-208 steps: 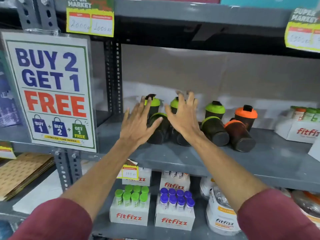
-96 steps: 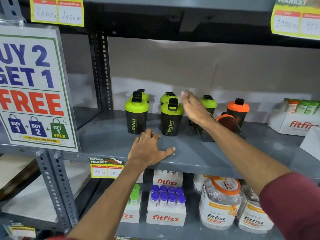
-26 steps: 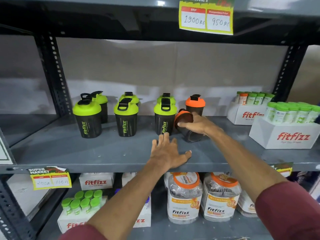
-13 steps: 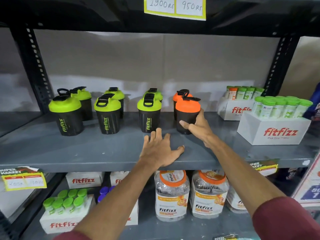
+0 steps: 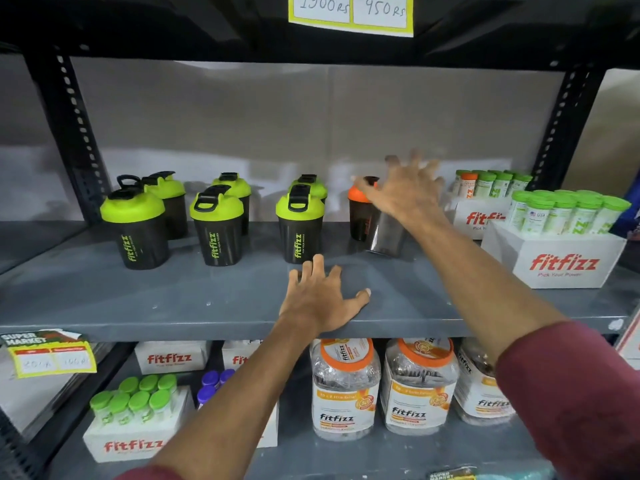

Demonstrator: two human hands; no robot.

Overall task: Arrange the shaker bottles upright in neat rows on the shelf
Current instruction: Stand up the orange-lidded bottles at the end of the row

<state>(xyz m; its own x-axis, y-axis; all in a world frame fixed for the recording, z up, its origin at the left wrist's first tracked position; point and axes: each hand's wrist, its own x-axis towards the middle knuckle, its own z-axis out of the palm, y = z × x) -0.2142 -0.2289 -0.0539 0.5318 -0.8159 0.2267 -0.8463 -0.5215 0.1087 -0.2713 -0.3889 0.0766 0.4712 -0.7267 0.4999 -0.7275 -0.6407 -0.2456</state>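
Note:
Six black shakers with green lids stand upright in two rows on the grey shelf [image 5: 173, 299]; the front row reads left [image 5: 136, 233], middle [image 5: 218, 230], right [image 5: 300, 230]. To their right stand two orange-lidded shakers, one at the back [image 5: 360, 209] and one in front [image 5: 386, 233] whose lid is hidden. My right hand [image 5: 405, 195] hovers blurred over the front one's top, fingers spread and holding nothing. My left hand [image 5: 322, 299] rests flat on the shelf's front edge.
Two white Fitfizz boxes of green-capped tubes, front [image 5: 561, 258] and back [image 5: 485, 216], sit close to the right of the orange shakers. Black slotted posts frame the bay. Clear jars [image 5: 346, 386] and more tube boxes fill the shelf below. A price tag [image 5: 351, 12] hangs overhead.
My right hand has let go of the front orange shaker and risen to its top with fingers spread. The left hand stays flat on the shelf.

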